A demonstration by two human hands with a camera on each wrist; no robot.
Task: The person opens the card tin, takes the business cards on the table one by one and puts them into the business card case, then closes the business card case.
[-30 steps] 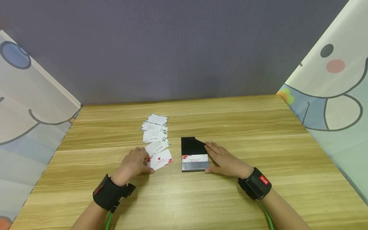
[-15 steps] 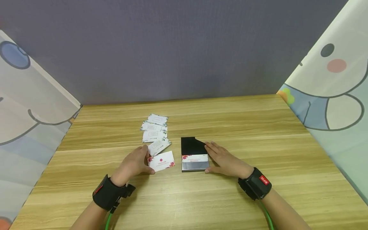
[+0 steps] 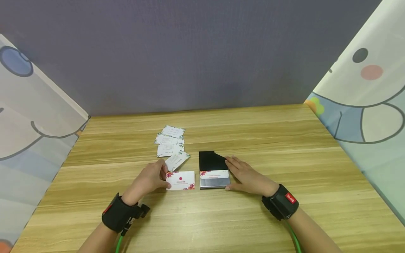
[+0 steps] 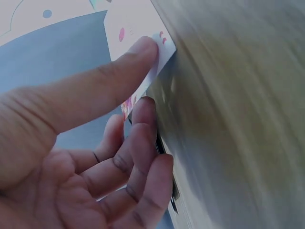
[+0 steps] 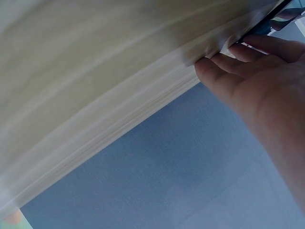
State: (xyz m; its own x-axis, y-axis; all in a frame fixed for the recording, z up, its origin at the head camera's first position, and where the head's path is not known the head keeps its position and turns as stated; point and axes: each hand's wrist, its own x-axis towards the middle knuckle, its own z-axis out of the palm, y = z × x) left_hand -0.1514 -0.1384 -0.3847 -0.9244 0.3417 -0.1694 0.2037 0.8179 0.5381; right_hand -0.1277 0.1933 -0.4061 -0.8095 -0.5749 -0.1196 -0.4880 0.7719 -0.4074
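Observation:
In the head view a white business card (image 3: pixel 185 180) with a pink dot and red floral corners lies level, just left of the card case. My left hand (image 3: pixel 148 180) holds it by its left end, and the left wrist view has the thumb (image 4: pixel 138 52) on the card's face. An opened metal card case (image 3: pixel 215 182) with a black inside lies in front, a similar card (image 3: pixel 218 174) in its tray. Beside the case's right edge, my right hand (image 3: pixel 248 177) rests with fingers extended, touching it. Seen from the right wrist, the fingertips (image 5: pixel 207 67) rest at the tabletop.
Several white cards with leafy corners (image 3: pixel 170 149) overlap in a column beyond the left hand; the nearest one (image 3: pixel 176 161) lies slanted behind the held card. A grey panel (image 3: pixel 202 56) rises behind the wooden table (image 3: pixel 269 133). Green cables (image 3: pixel 295 239) trail from the wristbands.
The card in my left hand has slid rightward and slightly nearer, turning from slanted to level. The slanted card behind it shifted a little right. My right hand and the case stayed put.

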